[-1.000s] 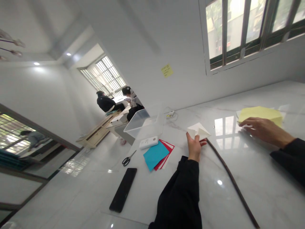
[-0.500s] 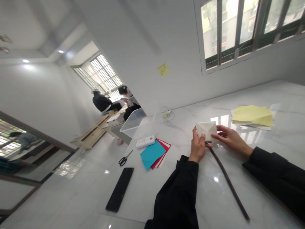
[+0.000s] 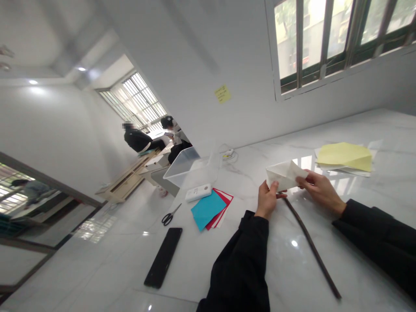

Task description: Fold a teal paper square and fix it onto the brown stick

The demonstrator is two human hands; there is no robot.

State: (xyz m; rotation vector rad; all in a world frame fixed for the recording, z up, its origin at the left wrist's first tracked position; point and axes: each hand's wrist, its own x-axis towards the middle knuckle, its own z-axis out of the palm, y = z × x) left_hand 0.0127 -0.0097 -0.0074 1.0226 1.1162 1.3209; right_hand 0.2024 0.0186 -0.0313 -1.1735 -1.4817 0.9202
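Observation:
A piece of folded white paper [image 3: 283, 174] is held up between my two hands, one flap opened out to the right. My left hand [image 3: 268, 198] pinches its lower left edge, thumb on the near face. With thumb and fingers my right hand [image 3: 320, 188] grips the flap at the right. Just below the paper, a thin dark brown stick [image 3: 312, 245] lies slanted on the white marbled table [image 3: 260, 156]; its upper end is close to my left fingers, and I cannot tell whether they touch it.
Left of my hands lie blue paper [image 3: 208, 210], red paper [image 3: 224, 211], a white device [image 3: 198, 193], scissors [image 3: 170, 215] and a black phone [image 3: 163, 258]. A clear plastic bin [image 3: 182, 167] stands behind them. Yellow paper sheets [image 3: 344, 156] lie at the right. Several people sit farther off.
The right flap of the white paper has been pulled outward, so the paper looks wider. My right hand has moved slightly right with it; my left hand has shifted a little left.

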